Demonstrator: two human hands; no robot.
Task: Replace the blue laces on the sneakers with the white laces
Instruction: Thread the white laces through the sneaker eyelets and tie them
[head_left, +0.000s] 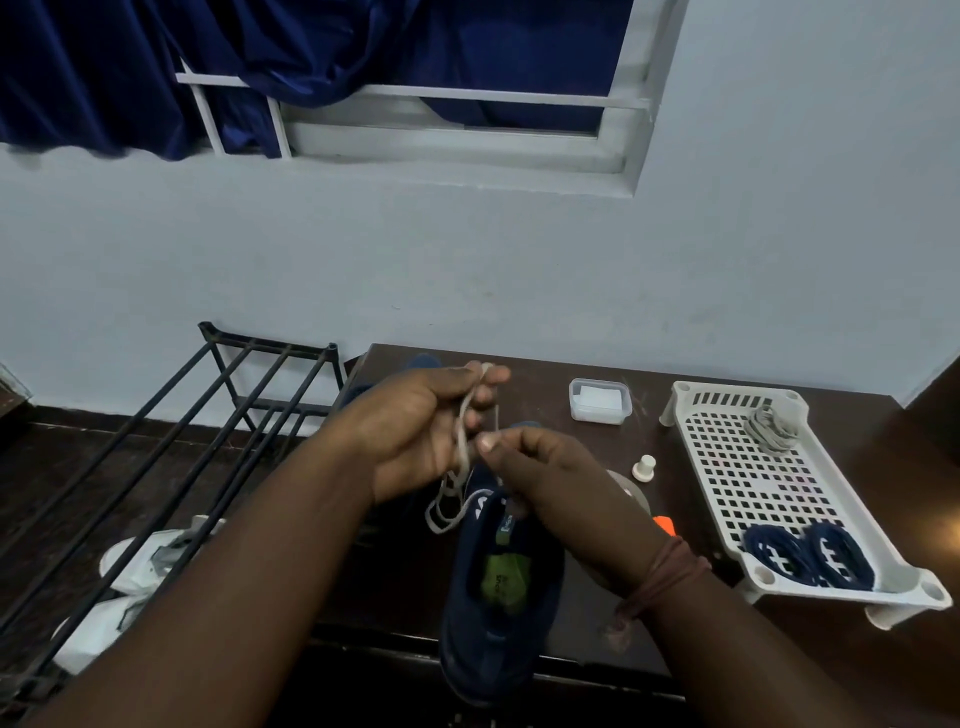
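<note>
While the sneaker (501, 587) lies heel-near on the bench (675, 410), toe pointing far, the right hand (540, 467) pinches the white lace (457, 467) just above it; beyond, left hand (421, 426) fingers clamp its loops.

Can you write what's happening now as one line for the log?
left hand: holds white lace | right hand: pinches it | sneaker: on table | blue laces: in tray

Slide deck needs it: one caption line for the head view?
Both hands, left hand and right hand, hold a white lace above a navy sneaker.
</note>
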